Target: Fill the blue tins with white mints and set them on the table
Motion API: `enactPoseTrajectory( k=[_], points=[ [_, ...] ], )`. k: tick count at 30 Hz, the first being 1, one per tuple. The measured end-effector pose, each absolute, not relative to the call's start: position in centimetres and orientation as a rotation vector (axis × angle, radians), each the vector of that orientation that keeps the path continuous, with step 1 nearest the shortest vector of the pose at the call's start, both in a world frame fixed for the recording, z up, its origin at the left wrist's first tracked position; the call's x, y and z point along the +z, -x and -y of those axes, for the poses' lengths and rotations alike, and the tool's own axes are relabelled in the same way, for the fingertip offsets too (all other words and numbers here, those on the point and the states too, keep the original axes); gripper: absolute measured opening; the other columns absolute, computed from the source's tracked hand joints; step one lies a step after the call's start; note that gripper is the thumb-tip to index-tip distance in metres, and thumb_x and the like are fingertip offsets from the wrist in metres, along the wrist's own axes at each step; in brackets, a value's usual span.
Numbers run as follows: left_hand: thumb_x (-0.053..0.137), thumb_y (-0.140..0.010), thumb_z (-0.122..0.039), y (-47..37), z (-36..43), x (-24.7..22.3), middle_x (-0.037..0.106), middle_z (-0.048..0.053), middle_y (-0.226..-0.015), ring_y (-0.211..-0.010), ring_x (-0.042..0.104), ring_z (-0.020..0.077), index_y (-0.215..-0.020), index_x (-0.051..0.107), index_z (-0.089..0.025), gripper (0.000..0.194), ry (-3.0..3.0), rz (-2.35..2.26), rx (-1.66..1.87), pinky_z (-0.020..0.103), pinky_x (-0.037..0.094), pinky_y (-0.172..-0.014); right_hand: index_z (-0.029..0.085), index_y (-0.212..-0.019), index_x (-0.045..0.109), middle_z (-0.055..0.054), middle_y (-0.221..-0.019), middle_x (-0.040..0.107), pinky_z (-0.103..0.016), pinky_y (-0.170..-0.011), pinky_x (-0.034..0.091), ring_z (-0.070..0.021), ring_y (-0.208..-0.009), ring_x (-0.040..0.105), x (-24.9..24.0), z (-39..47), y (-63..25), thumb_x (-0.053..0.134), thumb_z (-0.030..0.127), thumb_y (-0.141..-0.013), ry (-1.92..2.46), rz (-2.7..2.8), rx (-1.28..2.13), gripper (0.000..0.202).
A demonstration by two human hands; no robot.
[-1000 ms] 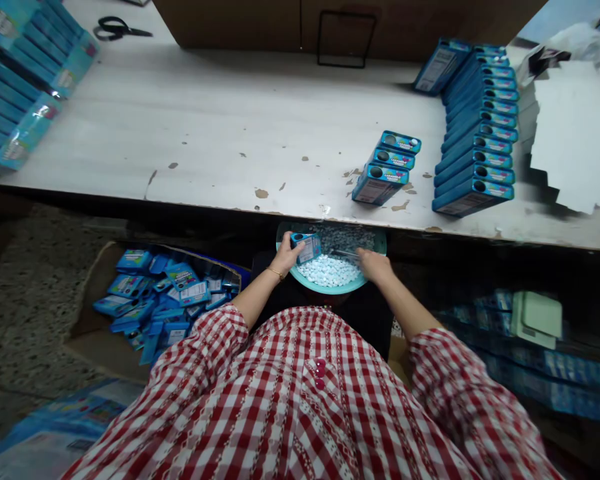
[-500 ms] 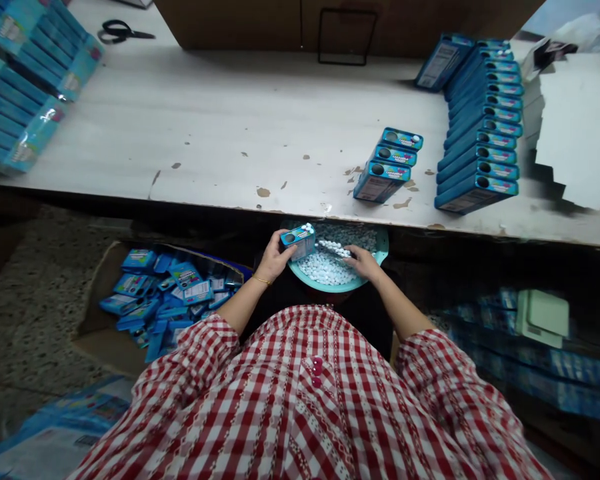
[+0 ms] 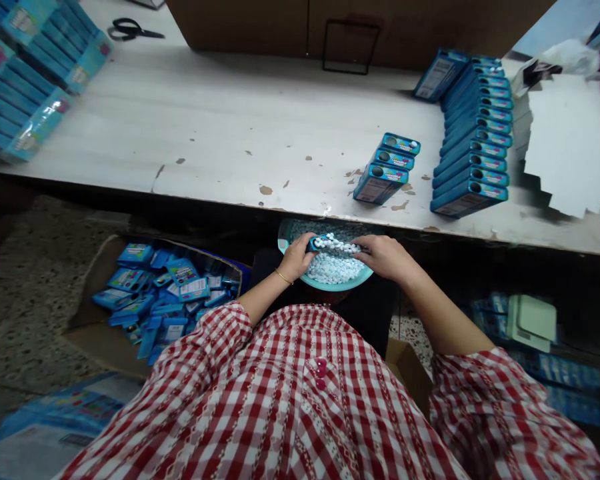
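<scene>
Counter [image 3: 230, 120]: white, scuffed, just beyond the basin; three blue boxes [image 3: 381, 185] upright on top, to the right, mouths upward.
Basin [image 3: 330, 287]: turquoise, partly under the counter's near edge, filled with white pellets [image 3: 333, 270]; best used as a catch for strays, with all pouring well inside the rim.
Right hand [image 3: 387, 257]: closed around the handle end of a scoop, above the basin's right side.
Left hand [image 3: 296, 259]: gripping the held box [image 3: 312, 245] from the left; best firm and steady, with fingers clear of the mouth.
Held box: over the basin, between both hands; narrow face upward, that face's length running left to right, slightly raised at the right; true long axis impossible to tell, body mostly hidden.
Scoop [image 3: 364, 250]: roughly crosswise, loaded end leftward at the box; best tipped gradually, tip close to the mouth.
Scooped pellets [image 3: 347, 247]: heaped; best fed in a thin stream, with pauses against clogging.
</scene>
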State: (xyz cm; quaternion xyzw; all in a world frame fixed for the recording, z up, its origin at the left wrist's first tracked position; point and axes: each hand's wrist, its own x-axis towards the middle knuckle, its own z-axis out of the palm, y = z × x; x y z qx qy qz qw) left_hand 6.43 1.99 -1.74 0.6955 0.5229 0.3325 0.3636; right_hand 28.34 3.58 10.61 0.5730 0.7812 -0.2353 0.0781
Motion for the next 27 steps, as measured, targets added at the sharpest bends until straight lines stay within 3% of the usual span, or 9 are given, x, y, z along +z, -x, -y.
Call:
enactPoseTrajectory(
  k=[8, 13, 20, 27],
  points=[
    [0.053, -0.076, -0.019, -6.2, -1.7, -2.3, 0.059, 0.011, -0.116, -0.109, 0.055, 0.0244, -0.117, 0.052, -0.017, 0.04, -1.814, -1.344, 0.857, 0.039, 0.042, -0.097, 0.024, -0.112, 0.062, -0.011, -0.106, 0.066, -0.038, -0.075, 0.045, -0.0278, -0.09, 0.062, 13.1, -3.1, -25.2, 0.05, 0.028, -0.084, -1.567, -2.267, -0.419, 0.031],
    [0.051, -0.076, -0.018, -5.6, -1.0, -2.1, 0.06, 0.01, -0.115, -0.108, 0.056, 0.0236, -0.117, 0.052, -0.018, 0.041, -1.857, -1.334, 0.873, 0.038, 0.042, -0.096, 0.028, -0.113, 0.062, -0.006, -0.11, 0.066, -0.035, -0.076, 0.045, -0.0247, -0.092, 0.061, 13.4, -2.6, -27.7, 0.051, 0.031, -0.084, -1.701, -2.306, -0.409, 0.031],
    [0.046, -0.072, -0.007, -4.3, -1.0, -0.3, 0.059, 0.012, -0.12, -0.116, 0.052, 0.0262, -0.114, 0.057, -0.018, 0.044, -2.068, -1.393, 0.758, 0.047, 0.031, -0.106, 0.028, -0.114, 0.063, -0.003, -0.109, 0.068, -0.032, -0.074, 0.045, -0.0243, -0.093, 0.062, 10.6, -2.4, -32.3, 0.052, 0.035, -0.084, -1.95, -2.258, -0.515, 0.033],
    [0.057, -0.077, -0.025, -3.2, -1.9, 0.6, 0.062, 0.008, -0.113, -0.098, 0.061, 0.0204, -0.116, 0.052, -0.018, 0.04, -1.701, -1.314, 1.003, 0.032, 0.047, -0.09, 0.024, -0.113, 0.064, -0.004, -0.101, 0.07, -0.028, -0.072, 0.046, -0.0196, -0.083, 0.063, 8.7, -2.2, -31.9, 0.054, 0.033, -0.082, -2.065, -2.393, -0.832, 0.034]
  ],
)
